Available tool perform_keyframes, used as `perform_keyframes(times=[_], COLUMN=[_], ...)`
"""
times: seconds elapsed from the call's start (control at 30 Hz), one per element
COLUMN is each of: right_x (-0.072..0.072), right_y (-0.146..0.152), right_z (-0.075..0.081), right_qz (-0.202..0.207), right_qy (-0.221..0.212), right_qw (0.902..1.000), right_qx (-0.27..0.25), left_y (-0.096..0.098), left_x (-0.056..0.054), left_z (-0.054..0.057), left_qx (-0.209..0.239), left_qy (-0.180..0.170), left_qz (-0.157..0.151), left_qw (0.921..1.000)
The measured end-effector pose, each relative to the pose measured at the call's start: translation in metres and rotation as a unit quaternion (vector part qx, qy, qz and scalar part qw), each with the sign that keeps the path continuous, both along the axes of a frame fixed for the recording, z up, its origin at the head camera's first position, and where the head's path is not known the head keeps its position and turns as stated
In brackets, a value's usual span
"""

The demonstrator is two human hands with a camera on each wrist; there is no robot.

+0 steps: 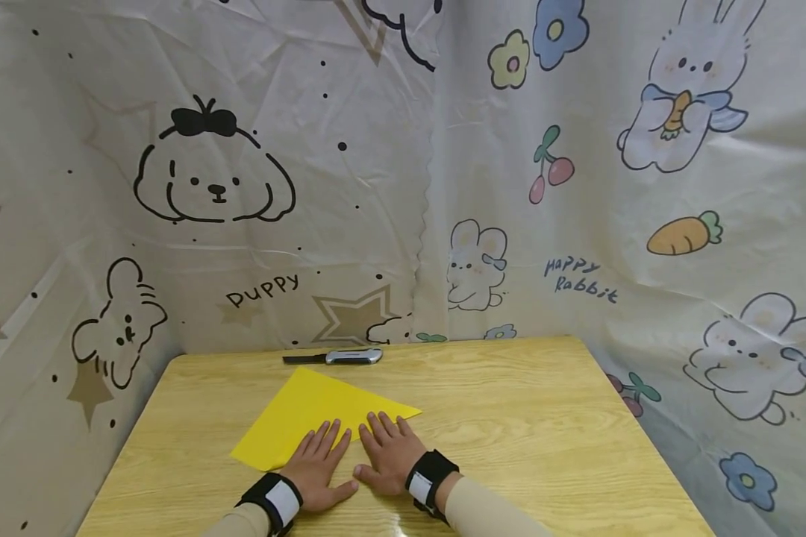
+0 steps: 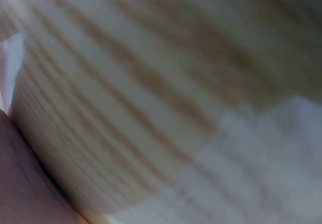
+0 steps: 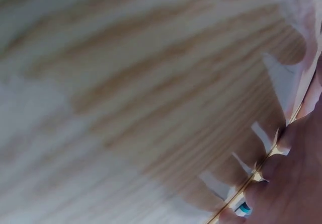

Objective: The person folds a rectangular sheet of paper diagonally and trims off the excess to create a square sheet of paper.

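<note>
Paper [image 1: 292, 414], bright yellow and sharp-cornered, lies on the table [image 1: 544, 425] in front of the person, its longest point reaching off to the right. Left hand [image 1: 317, 468] rests palm down, fingers straight and a little spread, their tips over the near edge of the sheet. Right hand [image 1: 392, 459] is laid out the same way beside it, fingers straight, tips over that edge nearer the right-hand point; neither hand grips anything. Their thumbs come very close together (whether they touch, I can't tell from where I stand). Each wrist wears a black band [image 1: 431, 481], and pale sleeves [image 1: 504, 513] run back from them. Beyond the sheet's far corner, near the table's back edge, a cutter [image 1: 351, 356] lies sideways. Cloth [image 1: 376, 209] printed with puppies and rabbits hangs behind.
</note>
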State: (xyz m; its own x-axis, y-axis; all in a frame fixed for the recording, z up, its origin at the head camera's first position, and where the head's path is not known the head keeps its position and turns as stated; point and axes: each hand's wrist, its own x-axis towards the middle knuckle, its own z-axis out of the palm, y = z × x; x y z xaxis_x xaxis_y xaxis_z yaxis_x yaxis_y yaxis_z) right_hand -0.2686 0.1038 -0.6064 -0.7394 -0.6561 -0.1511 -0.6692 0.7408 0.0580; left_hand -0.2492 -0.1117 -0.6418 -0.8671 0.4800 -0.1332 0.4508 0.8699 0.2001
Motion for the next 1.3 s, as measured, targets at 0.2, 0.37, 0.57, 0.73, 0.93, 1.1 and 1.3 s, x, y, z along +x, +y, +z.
perform_keyframes(times=[0.2,0.37,0.57,0.73,0.93,1.1,1.3], right_x=[-0.003,-0.008,-0.016,-0.014,-0.013,-0.012,-0.010], right_y=[0.016,0.034,0.045,0.047,0.046,0.049,0.052], right_z=[0.004,-0.002,-0.006,-0.003,-0.005,-0.005,0.003], right_qz=[-0.013,-0.030,-0.063,-0.065,-0.065,-0.070,-0.065], right_qy=[-0.019,-0.021,-0.010,-0.002,-0.011,-0.016,-0.016], right_qw=[0.9996,0.9990,0.9979,0.9978,0.9975,0.9973,0.9974], right_qx=[-0.017,-0.025,-0.013,-0.014,-0.027,-0.016,-0.026], left_y=[0.003,0.002,-0.001,-0.001,-0.004,-0.015,-0.032], left_x=[-0.001,0.000,0.001,0.002,0.009,0.014,0.020], left_z=[0.003,0.005,0.007,0.009,0.015,0.007,0.005], left_qx=[0.005,-0.001,-0.003,0.005,0.020,0.025,0.030], left_qy=[-0.011,-0.029,-0.030,-0.039,-0.037,-0.035,-0.033], left_qz=[-0.010,-0.002,0.003,0.009,0.014,0.024,0.049], left_qw=[0.9999,0.9996,0.9995,0.9992,0.9990,0.9988,0.9978])
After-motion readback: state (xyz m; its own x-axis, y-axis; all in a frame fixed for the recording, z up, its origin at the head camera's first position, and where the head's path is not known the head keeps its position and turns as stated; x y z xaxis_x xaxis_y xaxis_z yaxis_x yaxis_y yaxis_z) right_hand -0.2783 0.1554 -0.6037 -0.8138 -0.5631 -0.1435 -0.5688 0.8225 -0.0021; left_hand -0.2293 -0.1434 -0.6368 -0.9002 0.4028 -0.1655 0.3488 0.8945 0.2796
